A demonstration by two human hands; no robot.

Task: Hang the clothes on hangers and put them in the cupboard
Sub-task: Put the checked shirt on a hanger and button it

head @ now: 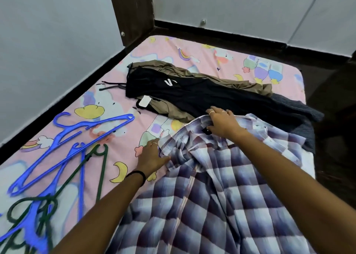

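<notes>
Head view: your right hand [221, 121] lies flat on the collar of the plaid shirt [221, 192], fingers straight and slightly spread, fingertips pressing the collar edge, thumb beside the small dark neck label. Your left hand [152, 157] rests at the shirt's left shoulder, fingers fairly straight and together, fingertips on the fabric's edge; whether they pinch the cloth you cannot tell. A black band [137, 174] circles that wrist.

The shirt is thin woven cotton in a purple, white and maroon check, rumpled into soft folds, spreading from under your fingers down toward you and covering the near right part of the bed.

Just beyond your right fingertips lies a pile of clothes — a black garment [192, 93] with a white printed mark and a white paper tag, smooth and matte, lying over an olive-brown garment [173, 70] of soft draping fabric. To the right of those fingers a dark ribbed garment [300, 111] trails off the pile. That makes three garments in the pile plus the shirt.

Well left of your left fingers sit the plastic hangers — several blue hangers [63, 149], thin and angular, tangled with dark green hangers [96, 169]; the exact count is unclear. All rests on a pink cartoon-print bedsheet [202, 51].
</notes>
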